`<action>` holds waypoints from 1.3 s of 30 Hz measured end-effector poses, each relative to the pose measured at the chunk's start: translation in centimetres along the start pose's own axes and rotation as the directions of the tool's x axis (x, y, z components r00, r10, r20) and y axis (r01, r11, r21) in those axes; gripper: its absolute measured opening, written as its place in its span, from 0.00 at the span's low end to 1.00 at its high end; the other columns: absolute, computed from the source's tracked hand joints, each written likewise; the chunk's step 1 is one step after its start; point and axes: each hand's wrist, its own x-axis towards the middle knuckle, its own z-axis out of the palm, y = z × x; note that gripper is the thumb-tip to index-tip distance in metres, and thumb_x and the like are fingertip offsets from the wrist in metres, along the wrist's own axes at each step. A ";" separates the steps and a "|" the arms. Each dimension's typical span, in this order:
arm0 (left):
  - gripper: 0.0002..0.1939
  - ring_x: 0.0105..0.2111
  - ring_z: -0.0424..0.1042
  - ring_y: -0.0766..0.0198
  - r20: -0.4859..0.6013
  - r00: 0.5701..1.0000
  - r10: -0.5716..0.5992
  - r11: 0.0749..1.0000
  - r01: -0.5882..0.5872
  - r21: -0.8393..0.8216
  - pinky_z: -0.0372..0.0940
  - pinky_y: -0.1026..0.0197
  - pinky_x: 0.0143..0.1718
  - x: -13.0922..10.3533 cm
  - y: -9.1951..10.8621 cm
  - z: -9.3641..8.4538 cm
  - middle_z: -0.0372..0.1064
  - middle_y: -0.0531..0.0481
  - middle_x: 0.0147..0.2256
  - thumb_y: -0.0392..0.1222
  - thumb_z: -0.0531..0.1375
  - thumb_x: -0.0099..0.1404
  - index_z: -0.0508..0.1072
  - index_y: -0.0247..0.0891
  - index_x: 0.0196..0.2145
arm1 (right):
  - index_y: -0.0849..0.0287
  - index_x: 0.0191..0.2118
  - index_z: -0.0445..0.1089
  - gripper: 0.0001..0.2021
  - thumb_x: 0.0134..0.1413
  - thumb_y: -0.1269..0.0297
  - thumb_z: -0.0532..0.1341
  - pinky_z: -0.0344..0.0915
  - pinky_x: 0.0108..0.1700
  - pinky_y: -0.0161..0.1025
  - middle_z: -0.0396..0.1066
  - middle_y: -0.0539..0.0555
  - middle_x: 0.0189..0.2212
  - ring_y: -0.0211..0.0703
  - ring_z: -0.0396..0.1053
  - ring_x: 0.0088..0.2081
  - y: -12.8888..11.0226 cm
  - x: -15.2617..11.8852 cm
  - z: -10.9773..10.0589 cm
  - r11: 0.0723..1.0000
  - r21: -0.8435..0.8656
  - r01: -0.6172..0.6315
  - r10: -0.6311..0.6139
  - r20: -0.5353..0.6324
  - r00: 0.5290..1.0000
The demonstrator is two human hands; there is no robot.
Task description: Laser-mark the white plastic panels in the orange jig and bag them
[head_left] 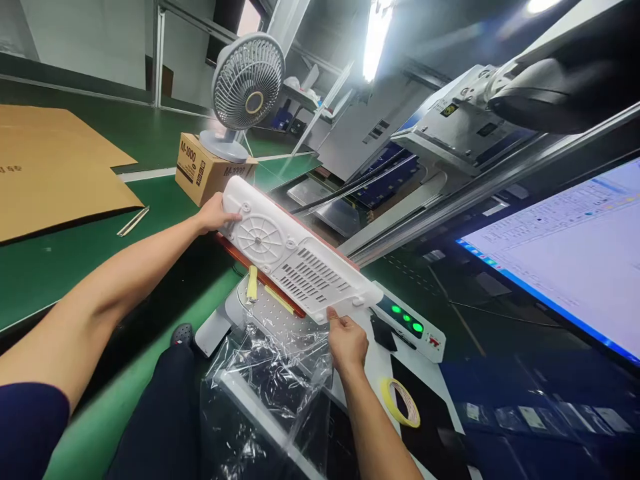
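Two hands carry one long white plastic panel [295,257], slotted with vents and moulded with a round spoked pattern, and it hangs tilted just above a perforated work plate [270,313] with a red-edged fixture [250,267] along its far side. The left hand [214,213] is closed around the panel's far end, thumb on top; the right hand [346,343] pinches the near edge between thumb and fingers from below. To do this well, it seems wise to keep both grips out at the ends so that the long piece does not twist or sag, to hold the vented face up and level, and to bring the far edge squarely against the red-edged fixture before letting the near edge settle; the yellow tape strips [253,283] on the plate look like something to keep clear of. A crumpled clear plastic bag [265,377] lies just below the plate, near the person's lap, and could catch a corner. Just right of the plate sits a control box [410,327] with green lights lit, with a roll of yellow tape [400,402] near it on the dark bench. A large monitor [565,253] glows on the right. Beyond, a desk fan [245,90] stands on a cardboard box [207,173], flat cardboard sheets [55,167] lie on the green floor, and a bright strip light hangs overhead.
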 end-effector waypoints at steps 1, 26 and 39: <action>0.37 0.54 0.75 0.39 -0.006 1.000 0.002 1.000 -0.002 0.000 0.71 0.42 0.57 -0.1 0.1 -0.2 0.75 0.40 0.53 0.53 0.81 0.50 0.68 0.40 0.49 | 0.52 0.22 0.63 0.27 0.64 0.37 0.60 0.58 0.38 0.44 0.73 0.57 0.25 0.53 0.67 0.32 0.0 -0.1 -0.1 1.000 0.005 -0.005 0.005 0.011 1.000; 0.34 0.42 0.78 0.49 -0.296 0.952 0.080 0.985 -0.122 -0.125 0.79 0.46 0.46 -32.9 10.3 -16.1 0.79 0.51 0.38 0.55 0.83 0.40 0.74 0.46 0.41 | 0.53 0.39 0.86 0.36 0.62 0.23 0.60 0.72 0.35 0.47 0.79 0.66 0.29 0.69 0.81 0.42 9.3 -21.4 -10.6 0.932 0.244 0.267 -0.241 -0.130 0.962; 0.22 0.47 0.83 0.31 -0.365 0.922 0.129 0.992 -0.119 0.050 0.81 0.32 0.45 -40.5 14.5 -19.5 0.84 0.48 0.37 0.57 0.80 0.43 0.80 0.57 0.35 | 0.56 0.39 0.87 0.41 0.59 0.19 0.58 0.67 0.31 0.46 0.81 0.65 0.32 0.65 0.79 0.35 10.0 -26.3 -13.8 0.925 0.282 0.256 -0.239 -0.094 0.967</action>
